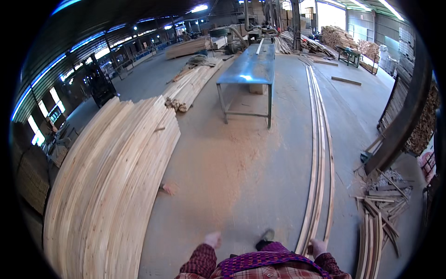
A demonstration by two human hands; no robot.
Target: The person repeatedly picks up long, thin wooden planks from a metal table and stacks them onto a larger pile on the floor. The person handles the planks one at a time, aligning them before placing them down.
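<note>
My left hand (213,239) hangs in front of my body at the lower middle, fingers curled in, with nothing visible in them. It is above the sawdust-strewn floor (232,176). My right hand (318,248) is also curled. It overlaps the near part of several long, thin wooden strips (320,153), which run away from me along the floor. Whether it touches or holds one is hidden. Both sleeves are checked red and purple. One dark shoe (266,235) shows between my hands.
A large stack of pale boards (116,186) fills the left; a small reddish, hand-like shape (168,188) juts from its edge. Ahead stands a blue metal-topped table (246,69). Wood offcuts (388,195) lie by a dark post (404,116) at right. A forklift (98,83) is far left.
</note>
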